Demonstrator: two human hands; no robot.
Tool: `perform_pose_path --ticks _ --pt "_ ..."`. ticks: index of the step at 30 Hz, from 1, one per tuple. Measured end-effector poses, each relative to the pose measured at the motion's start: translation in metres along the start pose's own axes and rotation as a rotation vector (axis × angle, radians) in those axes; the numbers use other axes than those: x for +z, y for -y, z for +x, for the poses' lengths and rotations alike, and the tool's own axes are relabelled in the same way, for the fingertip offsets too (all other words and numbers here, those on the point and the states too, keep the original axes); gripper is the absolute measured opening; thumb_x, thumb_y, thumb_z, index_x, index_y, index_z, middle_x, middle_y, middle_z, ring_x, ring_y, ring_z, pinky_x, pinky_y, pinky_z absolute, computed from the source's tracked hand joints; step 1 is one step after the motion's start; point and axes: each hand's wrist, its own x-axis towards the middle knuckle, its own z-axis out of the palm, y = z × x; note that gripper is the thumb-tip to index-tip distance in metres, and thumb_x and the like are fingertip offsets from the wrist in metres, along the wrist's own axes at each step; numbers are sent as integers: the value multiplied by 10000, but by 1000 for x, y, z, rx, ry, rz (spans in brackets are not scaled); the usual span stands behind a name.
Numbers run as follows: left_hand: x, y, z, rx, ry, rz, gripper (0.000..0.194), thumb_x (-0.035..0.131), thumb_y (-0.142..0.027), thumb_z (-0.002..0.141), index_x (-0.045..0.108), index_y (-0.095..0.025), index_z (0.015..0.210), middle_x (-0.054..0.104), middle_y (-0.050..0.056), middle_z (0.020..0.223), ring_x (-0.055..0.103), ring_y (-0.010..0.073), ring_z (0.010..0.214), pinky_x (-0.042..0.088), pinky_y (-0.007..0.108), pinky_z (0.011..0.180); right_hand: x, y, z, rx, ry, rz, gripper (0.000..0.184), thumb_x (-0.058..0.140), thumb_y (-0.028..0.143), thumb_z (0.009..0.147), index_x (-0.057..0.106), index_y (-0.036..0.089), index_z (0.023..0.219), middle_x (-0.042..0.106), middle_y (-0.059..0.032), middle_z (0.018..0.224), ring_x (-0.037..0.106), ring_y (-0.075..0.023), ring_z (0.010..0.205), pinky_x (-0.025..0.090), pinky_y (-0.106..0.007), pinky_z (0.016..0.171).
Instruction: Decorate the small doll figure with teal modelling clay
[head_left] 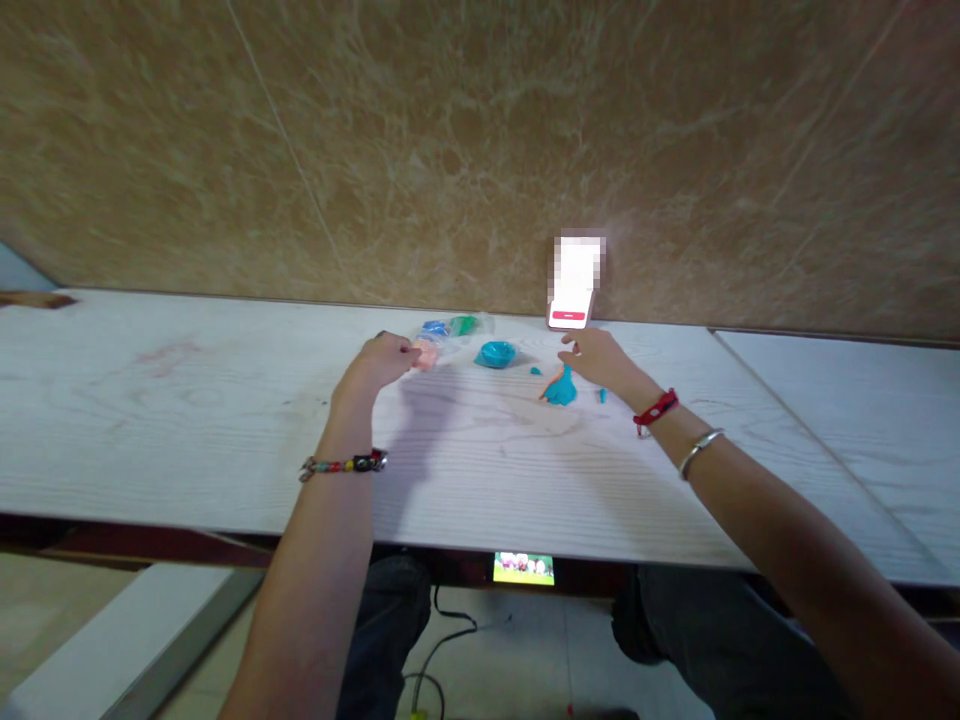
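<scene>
My left hand (384, 359) is closed at the edge of a small packet of pink modelling clay (426, 354), its fingertips pinching it. Behind that packet lie a blue clay packet (434, 328) and a green clay packet (464, 325) in clear plastic. A turquoise clay packet (496, 354) rests between my two hands. My right hand (596, 357) is just above a flattened turquoise clay piece (560, 388) with an orange edge. Its thumb and forefinger are apart, with nothing visible between them. Small turquoise bits (603, 396) lie around the flat piece.
A lit phone (568, 312) leans against the brown marbled wall (450, 150) behind the white wood-grain table (187, 430). A panel seam crosses the tabletop at right. Below the front edge are a small bright picture (523, 569), my legs and a dark cable (442, 640).
</scene>
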Motion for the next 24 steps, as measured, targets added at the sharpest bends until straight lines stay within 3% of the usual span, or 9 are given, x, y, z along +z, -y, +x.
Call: perform_pose_path --ticks 4,6,9,17,22,24 --pt "6 13 3 -154 -139 81 340 391 -319 803 679 -169 902 689 123 966 633 253 899 436 263 636 -13 44 34 -179 -33 51 313 494 179 840 651 94 1097 682 -117 1056 617 -187 981 443 -270 855" --pt "9 12 2 -174 -145 68 324 405 -299 807 668 -174 950 685 119 994 630 246 926 448 263 682 -10 70 49 -307 4 65 310 487 157 839 659 99 1091 688 -107 1042 623 -171 962 441 -243 838" --pt "11 7 -1 -172 -186 17 312 415 -302 824 657 -186 984 679 105 1016 617 232 964 460 268 745 2 99 68 -375 46 29 309 507 129 814 671 111 1076 688 -106 1048 621 -174 977 433 -231 842" --pt "9 6 -6 -257 -270 -30 348 418 -320 842 643 -160 1054 629 163 1073 602 271 995 473 328 773 22 105 98 -316 94 -21 320 508 100 807 678 127 1077 682 -99 1085 616 -173 1012 436 -220 863" --pt "13 8 -4 -177 -159 -106 322 482 -395 810 655 -165 954 653 144 982 604 292 964 476 341 745 30 121 102 -339 115 50 309 503 121 819 688 157 1064 681 -67 1096 616 -160 1019 428 -199 859" --pt "14 9 -5 -212 -184 -111 315 498 -377 806 644 -167 989 633 157 1017 594 306 974 478 361 744 34 128 105 -339 117 63 299 497 119 822 695 147 1043 680 -77 1098 613 -165 1028 424 -201 864"
